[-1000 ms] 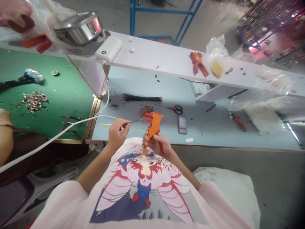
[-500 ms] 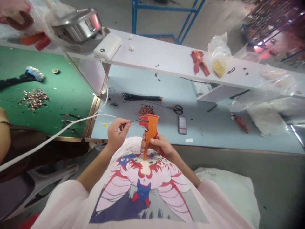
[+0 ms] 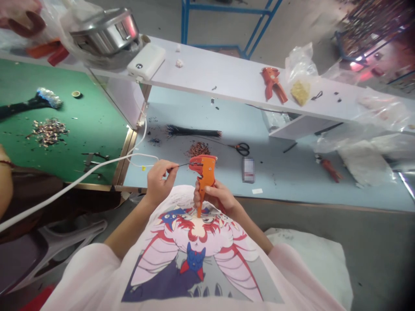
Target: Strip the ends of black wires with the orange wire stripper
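My left hand [image 3: 161, 181] pinches a thin black wire [image 3: 184, 165], whose far end reaches into the jaws of an orange and red wire stripper [image 3: 207, 172]. Wrapped round the stripper's handles is my right hand [image 3: 215, 195], holding the tool upright close to my chest. Just beyond the jaws lies a small pile of copper-coloured scraps [image 3: 198, 149]. A bundle of black wires [image 3: 194, 131] rests behind that pile on the blue mat. Black-handled scissors [image 3: 241, 149] lie to the right, with a phone-like rectangular object [image 3: 249, 169] nearer me.
A white shelf [image 3: 223, 77] spans the back, bearing another wire stripper [image 3: 274, 85], a power bank [image 3: 147, 62] and plastic bags. A white cable [image 3: 74, 185] crosses at left. Another person's arm [image 3: 4, 181] shows at the left edge, by a green mat [image 3: 106, 99].
Hardly anything differs. Both hands and the wire stripper sit very slightly further right in the picture, with the wire still at the jaws.
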A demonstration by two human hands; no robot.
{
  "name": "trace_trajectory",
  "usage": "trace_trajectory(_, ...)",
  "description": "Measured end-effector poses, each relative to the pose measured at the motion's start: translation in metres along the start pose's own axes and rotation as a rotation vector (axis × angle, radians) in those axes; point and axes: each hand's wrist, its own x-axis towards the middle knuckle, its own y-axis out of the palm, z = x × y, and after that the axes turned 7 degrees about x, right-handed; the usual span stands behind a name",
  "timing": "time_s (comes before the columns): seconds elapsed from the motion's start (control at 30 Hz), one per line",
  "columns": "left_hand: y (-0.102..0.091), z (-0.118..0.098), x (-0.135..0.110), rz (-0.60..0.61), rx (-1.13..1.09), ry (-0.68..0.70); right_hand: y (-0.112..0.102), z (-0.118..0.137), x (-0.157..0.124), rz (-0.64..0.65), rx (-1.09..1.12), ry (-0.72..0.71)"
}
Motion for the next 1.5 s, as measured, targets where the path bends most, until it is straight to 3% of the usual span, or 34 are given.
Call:
trace_trajectory(0.23, -0.003, 0.001, 0.001, 0.052, 0.016, 0.068, 0.000, 0.001, 0.000, 0.033, 0.042, 0.033)
trace_trajectory(0.5, -0.005, 0.005, 0.005, 0.032, 0.031, 0.070, 0.003, 0.003, 0.002, 0.045, -0.007, 0.043)
trace_trajectory(0.93, -0.007, 0.013, 0.008, 0.020, 0.093, 0.152, 0.006, -0.001, 0.010, -0.035, -0.054, 0.021)
trace_trajectory(1.4, -0.007, 0.017, 0.008, 0.122, 0.077, 0.089, 0.007, -0.008, 0.013, -0.071, 0.011, 0.024)
trace_trajectory(1.5, -0.007, 0.017, 0.008, 0.140, 0.048, 0.042, 0.006, -0.005, 0.012, -0.010, -0.022, -0.004)
